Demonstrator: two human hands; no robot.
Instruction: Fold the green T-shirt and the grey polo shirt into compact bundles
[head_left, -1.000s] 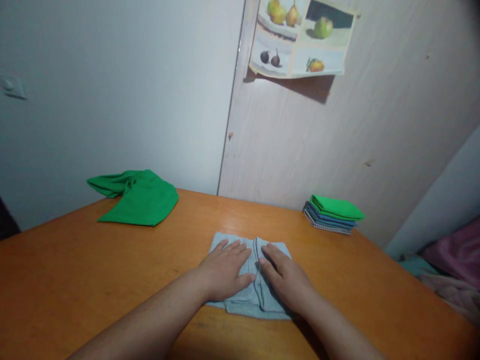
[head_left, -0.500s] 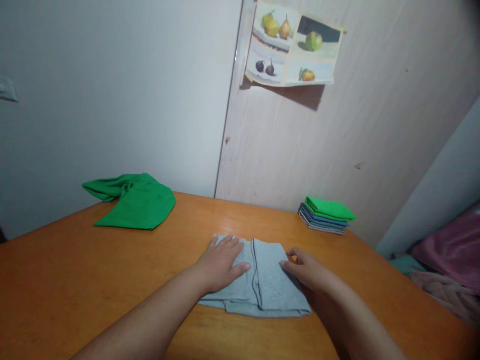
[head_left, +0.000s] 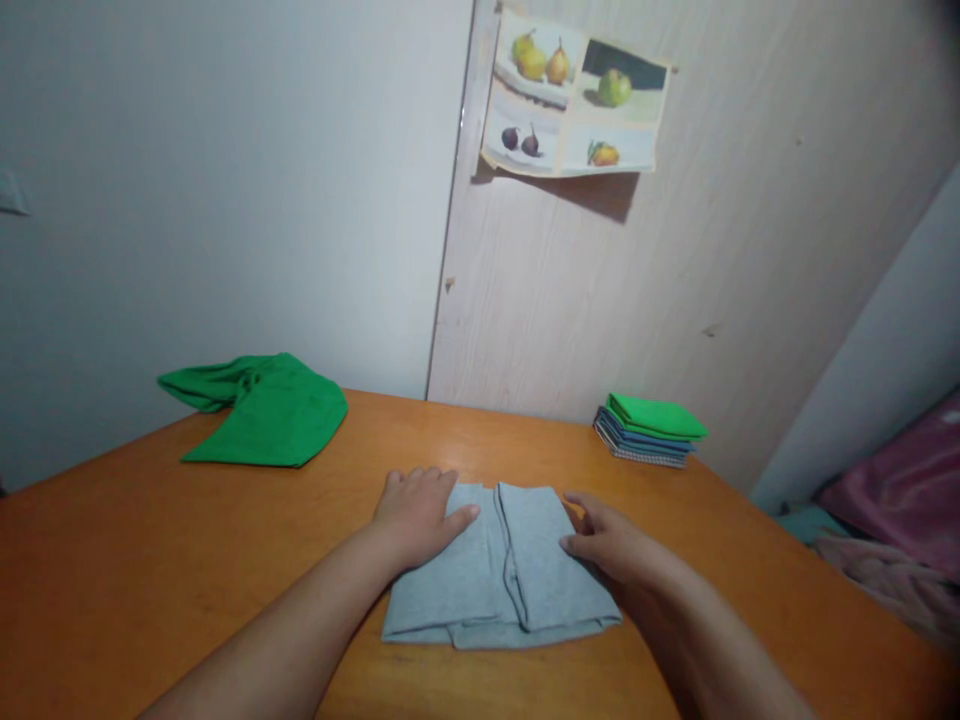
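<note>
A light grey cloth garment (head_left: pixel 551 570) lies folded on the table, its left and right sides turned in toward a seam near the middle. My left hand (head_left: pixel 420 515) rests at its far left edge, palm down, with the thumb stretched over the fabric. At the right edge is my right hand (head_left: pixel 611 540), its thumb by the cloth and its fingers apart from the thumb. Neither hand pinches the fabric as far as I can see. The fingertips of my left hand are partly hidden behind its knuckles.
A crumpled green cloth (head_left: pixel 277 420) lies at the back left of the orange-brown wooden table (head_left: pixel 187 560). A stack of folded cloths (head_left: pixel 651 430), bright green on top, sits at the back right. Fruit pictures (head_left: pixel 574 100) hang on the panel behind. Pinkish fabric (head_left: pixel 900 490) is beyond the right edge.
My left hand has slid left, from on top of the grey cloth to its left edge. My right hand's fingers have shifted slightly at the right edge. The view has tilted a little.
</note>
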